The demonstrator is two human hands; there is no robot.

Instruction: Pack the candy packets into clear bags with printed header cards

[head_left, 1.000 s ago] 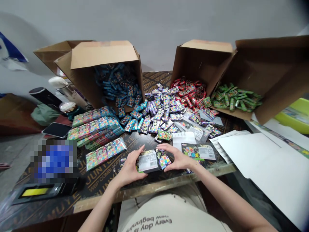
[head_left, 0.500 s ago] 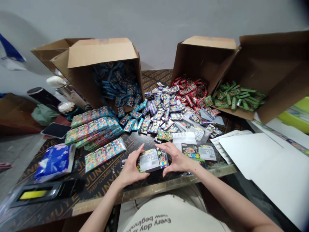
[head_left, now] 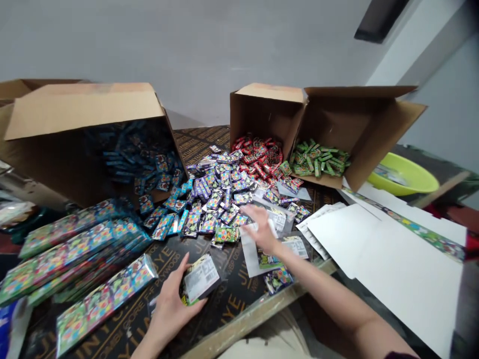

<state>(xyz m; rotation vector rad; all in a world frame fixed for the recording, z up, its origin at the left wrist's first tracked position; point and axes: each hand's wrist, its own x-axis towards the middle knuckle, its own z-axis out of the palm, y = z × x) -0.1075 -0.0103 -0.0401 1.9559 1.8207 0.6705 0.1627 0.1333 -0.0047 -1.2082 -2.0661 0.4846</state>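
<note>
My left hand (head_left: 170,304) grips a flat, dark printed packet (head_left: 201,277) with a white barcode label, thumb and fingers at its two sides, low over the table. My right hand (head_left: 264,232), slightly blurred, reaches out with its fingers apart above a white sheet (head_left: 249,254) and clear labelled bags (head_left: 286,217). Whether its fingertips touch them I cannot tell. Below the right wrist lie another labelled packet (head_left: 295,245) and a small purple candy packet (head_left: 279,280). Just beyond both hands spreads a heap of small purple candy packets (head_left: 213,199), with one green packet (head_left: 226,234) at its near edge.
Cardboard boxes lie on their sides: one with blue packets (head_left: 142,159), one with red (head_left: 260,154), one with green (head_left: 320,157). Wrapped candy strips (head_left: 75,254) are stacked at left, one strip (head_left: 108,304) lying apart. White sheets (head_left: 385,244) and a yellow-green basin (head_left: 407,174) are at right.
The view has turned right. My right hand has left the labelled packet and moved right, over the sheet and bags. My left hand keeps the packet, now tilted.
</note>
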